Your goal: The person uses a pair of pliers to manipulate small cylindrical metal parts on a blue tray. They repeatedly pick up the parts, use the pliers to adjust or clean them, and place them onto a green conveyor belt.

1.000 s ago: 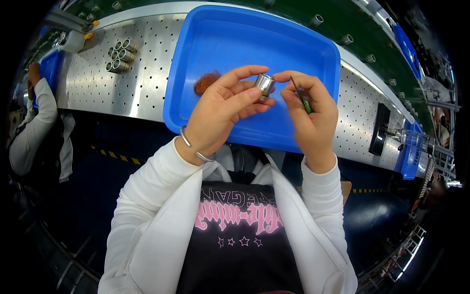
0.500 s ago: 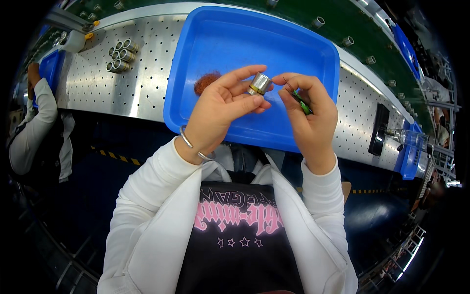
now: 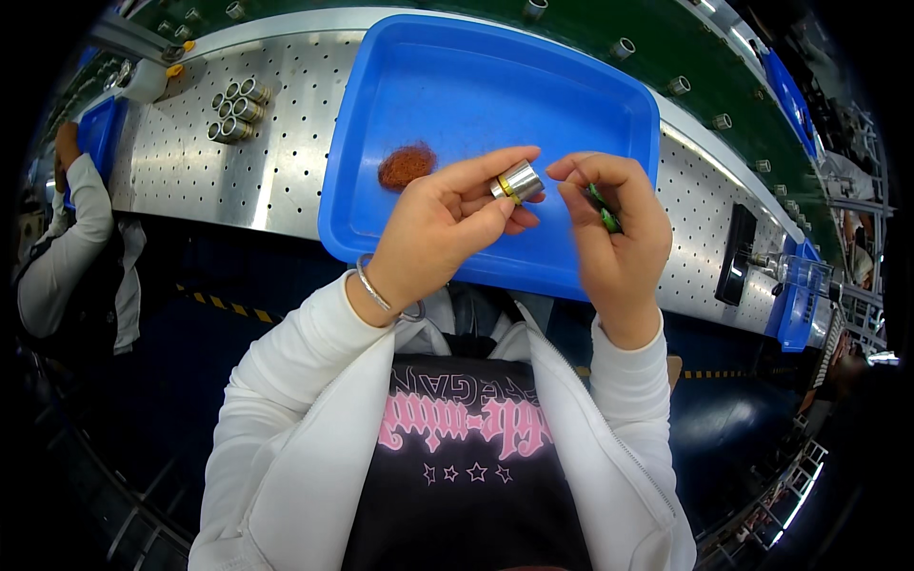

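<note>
Over the blue tray, my left hand pinches a short silvery metal cylinder with a yellow band near one end. The cylinder lies tilted, its plain end toward my right hand. Just right of it, my right hand is closed around a small green-handled tool. Fingers cover most of that tool, and its kind cannot be made out. A small gap separates the right fingertips from the cylinder. Left of my left hand, a reddish-brown clump of fine fibres rests in the tray.
Several similar metal cylinders stand grouped on the perforated metal bench at the left. More sit along the green conveyor beyond the tray. A black device lies at the right. A co-worker's sleeve shows far left.
The cylinder has tipped further over toward the right and moved slightly right. My right hand has drawn a little right and down, and the tool's thin tip no longer shows.
</note>
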Demonstrator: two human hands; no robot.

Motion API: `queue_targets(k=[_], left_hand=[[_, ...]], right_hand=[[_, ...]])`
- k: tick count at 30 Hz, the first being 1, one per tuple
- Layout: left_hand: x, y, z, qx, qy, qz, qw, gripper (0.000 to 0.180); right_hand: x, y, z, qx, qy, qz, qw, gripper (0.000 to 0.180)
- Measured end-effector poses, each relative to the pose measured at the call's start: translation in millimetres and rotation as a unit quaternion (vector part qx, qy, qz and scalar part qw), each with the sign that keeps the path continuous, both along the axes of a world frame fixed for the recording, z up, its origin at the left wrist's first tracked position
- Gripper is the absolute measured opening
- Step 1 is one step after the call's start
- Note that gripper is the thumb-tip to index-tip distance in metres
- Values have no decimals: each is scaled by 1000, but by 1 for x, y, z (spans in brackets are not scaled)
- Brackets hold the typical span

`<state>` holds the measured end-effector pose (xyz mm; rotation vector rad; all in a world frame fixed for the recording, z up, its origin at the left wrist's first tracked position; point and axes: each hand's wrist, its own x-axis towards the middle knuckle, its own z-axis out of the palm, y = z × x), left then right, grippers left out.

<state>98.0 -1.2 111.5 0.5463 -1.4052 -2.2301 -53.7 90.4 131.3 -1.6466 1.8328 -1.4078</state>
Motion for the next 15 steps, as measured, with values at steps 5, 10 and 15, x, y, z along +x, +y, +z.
queue_targets(k=[5,10,15], left_hand=[[-2,0,0,3,-7,12,1000,41],[-2,-2,0,40,-12,43,998,43],[-3,-3,-2,58,6,63,996,45]], right_hand=[[-4,-4,-8,-42,-15,-55,997,23],[0,-2,7,-40,-45,-43,997,27],[5,3,7,42,3,-19,999,22]])
